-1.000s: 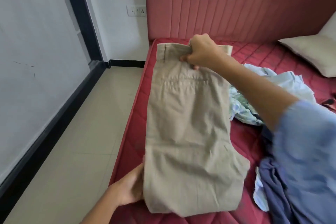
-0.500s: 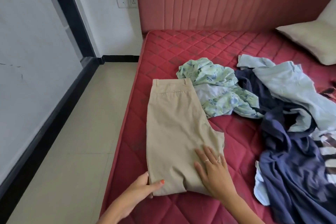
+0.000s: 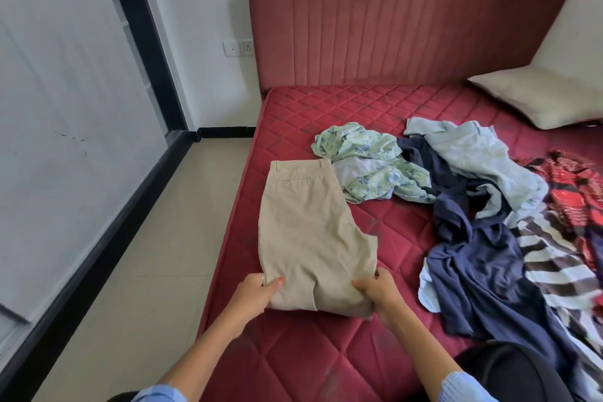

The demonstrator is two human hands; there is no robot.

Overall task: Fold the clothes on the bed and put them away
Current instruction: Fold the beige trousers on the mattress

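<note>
Fingers (image 3: 275, 282) of both my left hand (image 3: 253, 295) and right hand (image 3: 378, 292) pinch the near folded edge of the soft, floppy khaki trousers (image 3: 306, 232) lying on the bed (image 3: 293, 352), best gripped at both corners.

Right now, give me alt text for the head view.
Both hands, left hand and right hand, grip the near end of folded beige trousers on a red mattress. Unfolded clothes lie heaped to the right.
</note>
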